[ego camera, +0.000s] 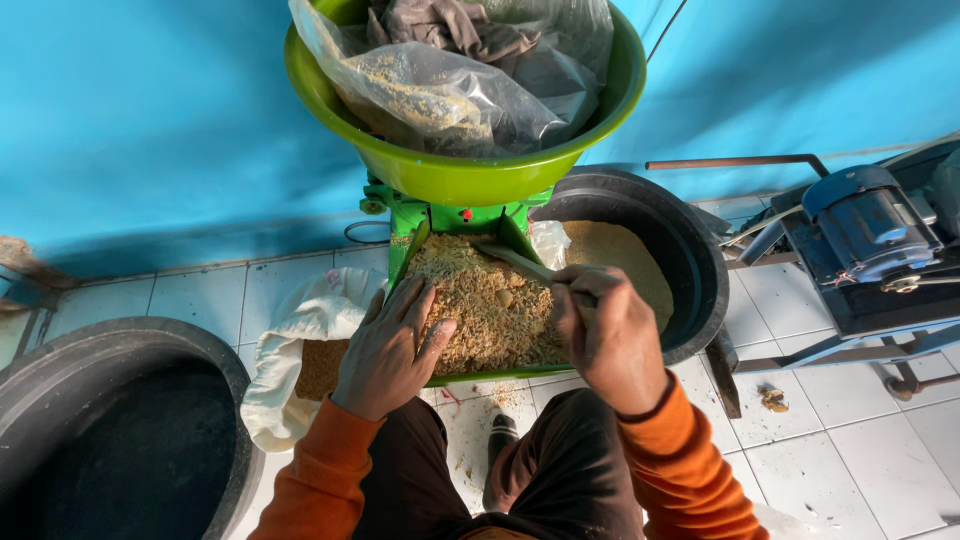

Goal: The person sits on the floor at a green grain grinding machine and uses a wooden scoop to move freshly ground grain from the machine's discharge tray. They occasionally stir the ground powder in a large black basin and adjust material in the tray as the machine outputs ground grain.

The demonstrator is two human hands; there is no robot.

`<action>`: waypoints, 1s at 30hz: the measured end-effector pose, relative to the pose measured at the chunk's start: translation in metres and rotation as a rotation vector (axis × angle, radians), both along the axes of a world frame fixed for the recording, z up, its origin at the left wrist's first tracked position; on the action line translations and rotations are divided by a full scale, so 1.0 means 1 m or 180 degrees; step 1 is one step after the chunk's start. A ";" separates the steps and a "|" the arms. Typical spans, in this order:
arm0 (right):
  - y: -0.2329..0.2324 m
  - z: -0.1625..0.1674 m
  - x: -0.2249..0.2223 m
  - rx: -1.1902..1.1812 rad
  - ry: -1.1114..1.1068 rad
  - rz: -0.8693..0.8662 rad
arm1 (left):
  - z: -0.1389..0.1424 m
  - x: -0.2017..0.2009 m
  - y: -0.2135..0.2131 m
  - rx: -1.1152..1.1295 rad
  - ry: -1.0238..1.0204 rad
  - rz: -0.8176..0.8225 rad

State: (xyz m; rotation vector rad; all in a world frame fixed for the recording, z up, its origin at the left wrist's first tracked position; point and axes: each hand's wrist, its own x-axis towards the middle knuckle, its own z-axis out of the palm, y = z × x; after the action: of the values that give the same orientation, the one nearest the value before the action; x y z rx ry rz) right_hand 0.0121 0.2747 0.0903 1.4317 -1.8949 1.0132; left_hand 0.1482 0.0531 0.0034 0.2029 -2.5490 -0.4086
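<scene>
Feed mash (pixel 490 300), a coarse tan and yellow crumble, lies heaped in the sloping green tray (pixel 470 377) of a small green machine, right under both hands. The left hand (pixel 390 350) rests flat on the heap's near-left edge with its fingers (pixel 420 305) spread open, holding nothing. The right hand (pixel 605 335) is closed around the handle of a flat stick (pixel 520 262) whose blade runs up into the mash toward the machine's throat. That closeness is the main risk: a push too deep could bring fingertips or the stick into the intake beneath the green basin (pixel 460 175). A hard sweep could also send mash over the tray's low lip onto the tiled floor (pixel 850 440), where crumbs already lie, rather than into the white sack (pixel 300 340) or the black tub (pixel 655 260) on either side. Overhead, the plastic bag (pixel 450 85) sags over the basin's rim and could slip.
</scene>
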 end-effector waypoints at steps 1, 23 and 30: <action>0.001 0.000 -0.002 -0.0030 -0.0095 -0.0051 | 0.000 0.000 0.000 0.0019 -0.0001 0.0009; 0.012 -0.035 -0.001 -0.0185 0.0028 0.0052 | 0.001 0.003 0.002 0.0067 0.0039 0.0023; 0.016 -0.035 -0.006 -0.0128 -0.0434 -0.0264 | 0.003 0.003 0.006 0.0020 0.0002 0.0033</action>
State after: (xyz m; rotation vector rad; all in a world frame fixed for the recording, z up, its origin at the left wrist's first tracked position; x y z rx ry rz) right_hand 0.0058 0.2911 0.0548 1.2790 -2.0010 1.1276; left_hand 0.1511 0.0591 0.0062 0.2184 -2.5454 -0.4124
